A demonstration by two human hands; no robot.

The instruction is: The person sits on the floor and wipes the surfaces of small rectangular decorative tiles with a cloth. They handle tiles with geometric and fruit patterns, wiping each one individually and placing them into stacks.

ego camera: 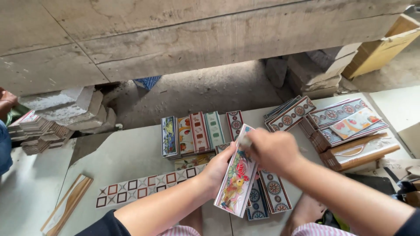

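While left hand (217,168) is gripping fish tile (236,179), right hand (272,150) is pinching its top; slack grip is risking breakage against tiles (267,196) below.

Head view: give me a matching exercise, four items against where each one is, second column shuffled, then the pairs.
Items:
1. fish tile
2. diamond-pattern strip
3. wooden trim
4. brown moulding tiles

Places:
A. far left of the table, lying on its own
B. right side, under a stack of patterned tiles
C. held in the left hand, with the right hand at its top end
D. flat on the table, left of the left forearm

Pairs: 1-C, 2-D, 3-A, 4-B
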